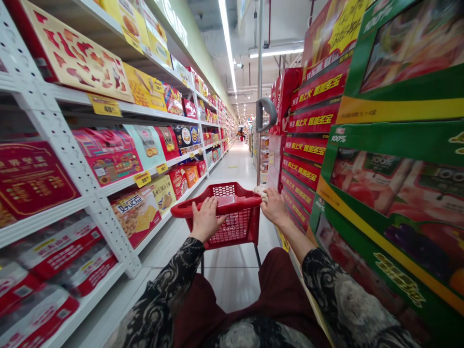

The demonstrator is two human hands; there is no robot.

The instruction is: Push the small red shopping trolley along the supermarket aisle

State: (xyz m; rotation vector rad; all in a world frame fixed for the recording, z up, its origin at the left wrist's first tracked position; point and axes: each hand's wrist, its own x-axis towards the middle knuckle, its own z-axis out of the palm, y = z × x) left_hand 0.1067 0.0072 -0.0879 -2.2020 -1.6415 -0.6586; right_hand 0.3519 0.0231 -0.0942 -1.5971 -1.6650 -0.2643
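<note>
Left hand [206, 220], right hand [274, 208] clasping red cart rim [181, 209]; unclear pale thing [260, 192] beside

Ceiling strip lights [227, 43] shone brightly, leaving soft glare on the floor tiles [235, 159] ahead of the right hand [274, 208]; wide-angle distortion bent the white shelving [76, 176] near the edge.

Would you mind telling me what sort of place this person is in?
This is most likely a supermarket aisle: white metal shelving lined with boxed goods, yellow price tags along the shelf edges, and a red shopping trolley at the front of the view.
</note>
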